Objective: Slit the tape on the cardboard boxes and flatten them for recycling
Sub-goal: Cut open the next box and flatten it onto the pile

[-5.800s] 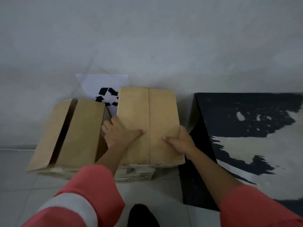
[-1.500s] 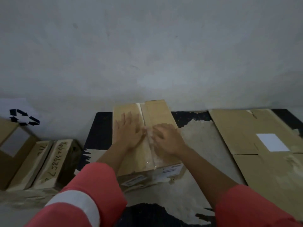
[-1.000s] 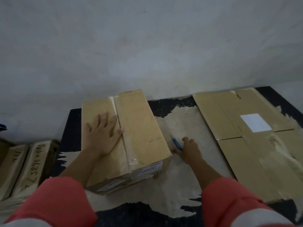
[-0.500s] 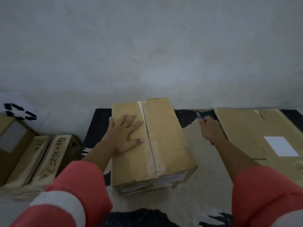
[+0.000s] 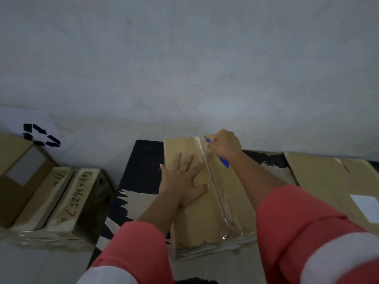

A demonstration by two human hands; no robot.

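Observation:
A closed cardboard box (image 5: 229, 203) lies in front of me on a worn black-and-pale mat, a strip of clear tape (image 5: 215, 187) running down its top seam. My left hand (image 5: 182, 181) presses flat on the left flap, fingers spread. My right hand (image 5: 224, 144) grips a blue cutter (image 5: 223, 161) at the far end of the taped seam; its tip shows blue by my fingers, right at the tape.
A flattened cardboard sheet (image 5: 336, 185) with a white label lies to the right on the mat (image 5: 141, 167). On the left stand two more boxes, one with handwritten numbers (image 5: 73, 199) and one with a grey label (image 5: 18, 177). A recycling sign (image 5: 41, 135) leans on the wall.
My right hand picked the blue cutter up from the mat right of the box and brought it to the far end of the tape seam. My left hand stayed pressed on the left flap.

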